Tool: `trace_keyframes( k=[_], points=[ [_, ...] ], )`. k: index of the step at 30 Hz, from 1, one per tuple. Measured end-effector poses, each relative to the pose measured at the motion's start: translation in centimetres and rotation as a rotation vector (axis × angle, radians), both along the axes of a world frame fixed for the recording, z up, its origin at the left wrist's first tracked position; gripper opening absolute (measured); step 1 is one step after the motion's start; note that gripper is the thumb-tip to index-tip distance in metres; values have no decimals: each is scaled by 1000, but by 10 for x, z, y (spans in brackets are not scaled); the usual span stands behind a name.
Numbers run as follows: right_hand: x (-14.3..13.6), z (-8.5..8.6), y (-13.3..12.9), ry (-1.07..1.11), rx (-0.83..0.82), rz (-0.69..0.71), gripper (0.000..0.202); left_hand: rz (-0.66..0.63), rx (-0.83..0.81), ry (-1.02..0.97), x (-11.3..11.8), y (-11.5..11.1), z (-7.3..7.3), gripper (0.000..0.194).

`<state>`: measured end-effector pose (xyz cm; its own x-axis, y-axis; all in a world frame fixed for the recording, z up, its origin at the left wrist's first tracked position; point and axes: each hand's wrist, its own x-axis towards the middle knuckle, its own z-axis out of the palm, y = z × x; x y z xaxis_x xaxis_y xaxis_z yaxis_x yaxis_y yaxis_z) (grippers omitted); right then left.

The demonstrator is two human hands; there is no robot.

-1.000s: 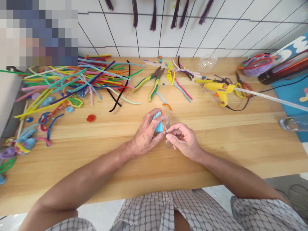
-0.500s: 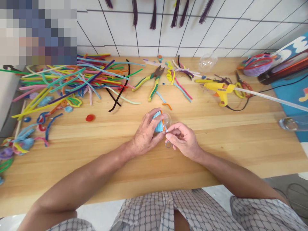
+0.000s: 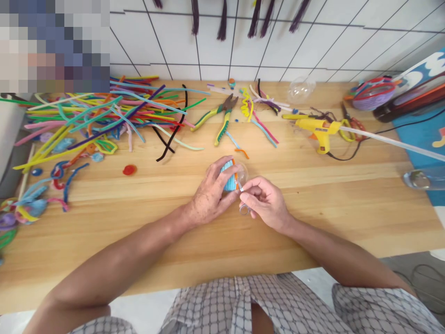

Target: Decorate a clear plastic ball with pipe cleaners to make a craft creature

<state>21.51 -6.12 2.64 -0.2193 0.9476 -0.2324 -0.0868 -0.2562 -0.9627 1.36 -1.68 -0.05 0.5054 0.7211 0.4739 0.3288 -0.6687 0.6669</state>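
Observation:
My left hand [image 3: 208, 192] is wrapped round a small craft piece of light blue pipe cleaner [image 3: 229, 183] with an orange edge, holding it down at the middle of the table. A clear plastic dome [image 3: 242, 171] shows at the piece's right side, partly covered by my fingers. In my right hand [image 3: 266, 204] is a pair of small metal scissors [image 3: 244, 209], pinched between thumb and fingers with a ring handle hanging below. The blade points up at the orange edge; whether it touches is too small to tell.
Pliers [image 3: 222, 118] with green-yellow handles lie beyond my hands. A heap of coloured pipe cleaners [image 3: 104, 111] spreads at the back left, near a red piece [image 3: 129, 170]. A yellow glue gun [image 3: 318, 132] with a long stick and cord lies right, before larger scissors [image 3: 351, 127].
My hands and the craft piece stay almost still. The scissors' ring handle has shifted very slightly to the right.

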Motion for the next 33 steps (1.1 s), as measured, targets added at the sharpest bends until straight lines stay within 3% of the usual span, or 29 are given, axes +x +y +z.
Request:
trace_keyframes(
  k=[33],
  points=[
    [2,-1,-6,-92,110,-14,37,1,-18,7,0,0,1,60]
  ],
)
